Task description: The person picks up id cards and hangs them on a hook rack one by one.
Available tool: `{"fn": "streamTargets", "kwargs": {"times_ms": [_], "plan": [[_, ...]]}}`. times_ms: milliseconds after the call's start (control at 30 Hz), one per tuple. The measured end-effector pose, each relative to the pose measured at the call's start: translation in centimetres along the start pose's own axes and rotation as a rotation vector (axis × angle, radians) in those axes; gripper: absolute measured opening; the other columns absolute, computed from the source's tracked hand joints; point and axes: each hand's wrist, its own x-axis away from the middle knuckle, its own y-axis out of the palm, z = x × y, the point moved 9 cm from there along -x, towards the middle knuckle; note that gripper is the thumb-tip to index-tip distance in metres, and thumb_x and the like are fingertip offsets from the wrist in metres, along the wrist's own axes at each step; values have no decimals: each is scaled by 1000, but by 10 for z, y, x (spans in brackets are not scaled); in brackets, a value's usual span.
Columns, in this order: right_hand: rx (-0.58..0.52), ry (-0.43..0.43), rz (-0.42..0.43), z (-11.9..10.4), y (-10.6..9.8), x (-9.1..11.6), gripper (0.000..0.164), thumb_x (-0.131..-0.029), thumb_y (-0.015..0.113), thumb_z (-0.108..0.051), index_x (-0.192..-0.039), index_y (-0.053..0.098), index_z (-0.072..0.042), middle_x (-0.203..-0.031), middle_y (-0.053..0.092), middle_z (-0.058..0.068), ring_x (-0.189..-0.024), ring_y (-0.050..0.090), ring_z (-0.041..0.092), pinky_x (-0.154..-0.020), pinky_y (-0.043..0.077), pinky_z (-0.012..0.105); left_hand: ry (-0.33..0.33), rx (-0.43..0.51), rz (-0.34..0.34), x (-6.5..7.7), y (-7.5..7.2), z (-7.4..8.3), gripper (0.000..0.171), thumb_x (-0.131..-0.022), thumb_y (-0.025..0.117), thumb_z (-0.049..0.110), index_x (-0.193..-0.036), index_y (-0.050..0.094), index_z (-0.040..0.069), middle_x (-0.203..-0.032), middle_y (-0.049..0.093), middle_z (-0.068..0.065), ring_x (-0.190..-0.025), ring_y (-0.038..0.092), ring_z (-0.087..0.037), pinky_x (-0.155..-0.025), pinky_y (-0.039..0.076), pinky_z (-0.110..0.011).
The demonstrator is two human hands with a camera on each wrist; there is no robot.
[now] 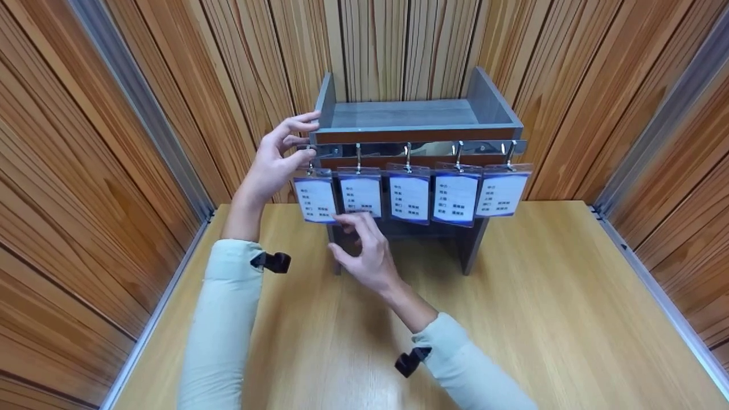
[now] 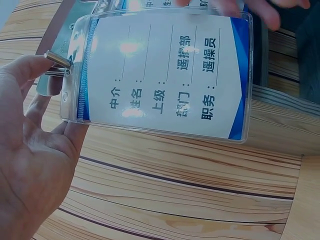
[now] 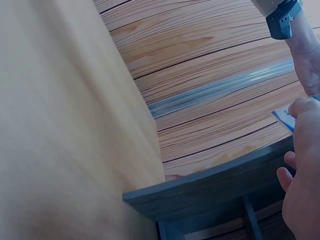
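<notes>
Several clear-sleeved name badges hang in a row from metal hooks on a rail across the shelf's front. My left hand (image 1: pixel 276 159) is at the left end of the shelf (image 1: pixel 418 136). Its fingertips touch the side panel, and its thumb touches the hook (image 2: pixel 57 59) of the leftmost badge (image 1: pixel 315 196). Printed Chinese text and blue corners show on that badge (image 2: pixel 160 75) in the left wrist view. My right hand (image 1: pixel 367 250) is below the row, index fingertip at the badge's lower right corner, thumb apart. Some of its fingers are hidden.
The grey shelf unit stands on a wooden table (image 1: pixel 569 296) against a wood-panelled wall (image 1: pixel 398 45). Metal strips (image 1: pixel 136 91) run along the side walls. A second badge (image 1: pixel 360 191) hangs close beside the first, partly behind the right hand's fingers.
</notes>
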Motion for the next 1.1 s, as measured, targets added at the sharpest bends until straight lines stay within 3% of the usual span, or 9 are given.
{"fn": "streamTargets", "kwargs": {"times_ms": [167, 333, 467, 633, 800, 1000, 1100], "plan": [[-17, 6, -55, 8, -6, 11, 50, -99, 87, -15, -145, 69, -10, -141, 71, 13, -122, 71, 37, -94, 66, 43, 2, -10, 16, 2, -1, 1, 38, -110, 59, 5, -148, 62, 4, -178, 51, 3, -144, 59, -34, -110, 60, -58], [1, -38, -88, 15, -14, 23, 52, -96, 88, -11, -145, 72, -9, -141, 74, 12, -127, 72, 33, -110, 63, 44, 0, -24, 28, 2, -1, 2, 37, -110, 59, 5, -148, 63, 5, -177, 51, 4, -145, 58, -35, -111, 59, -60], [30, -39, -112, 23, -21, 33, 51, -97, 87, -15, -146, 72, -10, -143, 76, 10, -135, 71, 28, -120, 59, 44, 39, -48, 38, 1, 1, 6, 37, -110, 60, 3, -146, 63, 4, -176, 53, 1, -148, 57, -36, -124, 49, -62], [49, -17, -154, 34, -28, 47, 49, -100, 85, -19, -146, 72, -11, -145, 77, 9, -138, 71, 27, -122, 57, 45, 77, -87, 64, 2, 3, 10, 37, -109, 61, 2, -145, 65, 5, -175, 55, -2, -151, 57, -33, -133, 39, -60], [77, -7, -173, 44, -38, 60, 48, -99, 85, -18, -145, 73, -9, -143, 77, 10, -137, 72, 28, -121, 58, 48, 95, -122, 69, 4, 5, 14, 38, -109, 62, 5, -147, 64, 6, -176, 55, -2, -151, 58, -32, -133, 40, -60], [90, 44, -229, 60, -46, 76, 47, -99, 84, -17, -145, 74, -10, -146, 76, 15, -139, 72, 30, -121, 58, 53, 81, -174, 111, 8, 1, 17, 45, -107, 66, 10, -152, 66, 15, -175, 56, 4, -137, 67, -32, -117, 56, -64], [90, 59, -239, 66, -52, 84, 48, -99, 84, -15, -145, 74, -13, -147, 76, 15, -140, 71, 30, -121, 58, 55, 91, -178, 152, 12, -5, 19, 50, -106, 68, 9, -156, 65, 15, -172, 59, 2, -142, 67, -33, -115, 59, -66]]}}
